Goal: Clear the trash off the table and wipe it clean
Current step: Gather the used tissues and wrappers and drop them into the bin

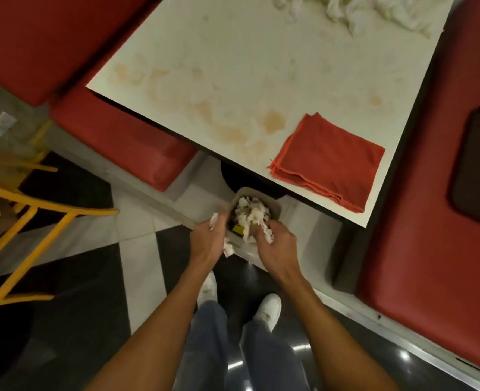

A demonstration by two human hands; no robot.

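Head view shows the left hand (207,239) and right hand (275,248), the fingers of each grasping crumpled tissue (267,236), over a tissue-filled bin (276,208) on the floor just off the near edge of the stained counter (233,66), where a folded red cloth (329,162) lies at the near right corner and a tissue pile (374,12) sits along the far edge.

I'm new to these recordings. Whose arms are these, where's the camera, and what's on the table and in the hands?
The camera sits on a person's head, looking down, so the arms are their own. The left hand holds tissue scraps and the right hand grips a tissue wad, both over a small bin on the floor, full of paper. On the stained table lie a folded red cloth and a pile of crumpled tissues.
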